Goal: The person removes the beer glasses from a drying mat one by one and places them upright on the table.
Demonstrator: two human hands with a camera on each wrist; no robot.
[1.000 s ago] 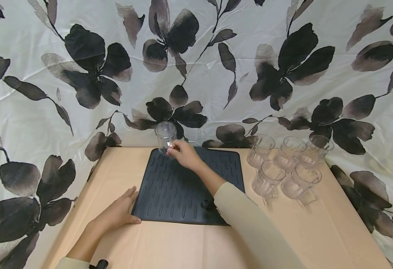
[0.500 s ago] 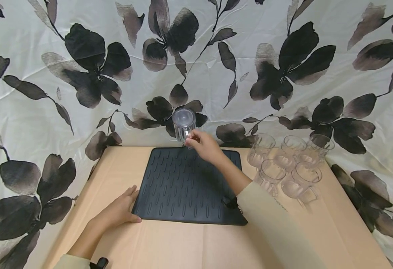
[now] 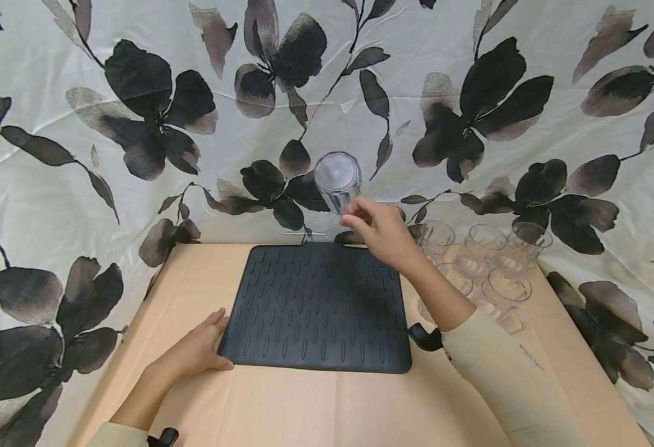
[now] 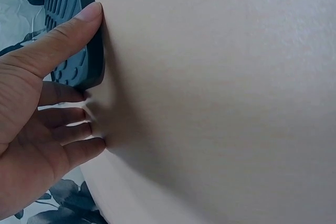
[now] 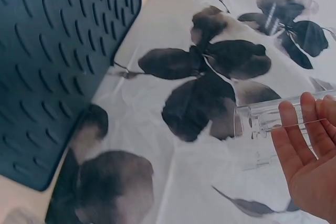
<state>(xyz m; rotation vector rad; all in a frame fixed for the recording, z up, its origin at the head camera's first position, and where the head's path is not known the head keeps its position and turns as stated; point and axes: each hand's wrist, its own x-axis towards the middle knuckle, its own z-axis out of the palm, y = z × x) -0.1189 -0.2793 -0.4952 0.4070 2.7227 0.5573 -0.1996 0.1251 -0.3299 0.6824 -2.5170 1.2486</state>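
Note:
My right hand (image 3: 379, 230) holds a clear glass mug (image 3: 338, 177) up in the air beyond the far edge of the dark ribbed mat (image 3: 315, 304). The mug is tilted, with a round whitish end facing up toward the head camera. In the right wrist view, the curled fingers (image 5: 296, 135) grip the side of the mug (image 5: 257, 121). At the mat's near left corner rests my left hand (image 3: 198, 344). Its thumb touches the mat's edge (image 4: 94, 61) in the left wrist view, and the other fingers lie relaxed on the table beside it.
Several clear glass mugs (image 3: 507, 285) stand upright in a cluster on the table to the right of the mat, partly covered by my right forearm. A white floral cloth (image 3: 220, 124) hangs behind the light wooden table (image 3: 282, 410).
My right hand has lifted the mug from the mat's far left area, moving it up and to the right. The left hand stays in place at the mat's corner.

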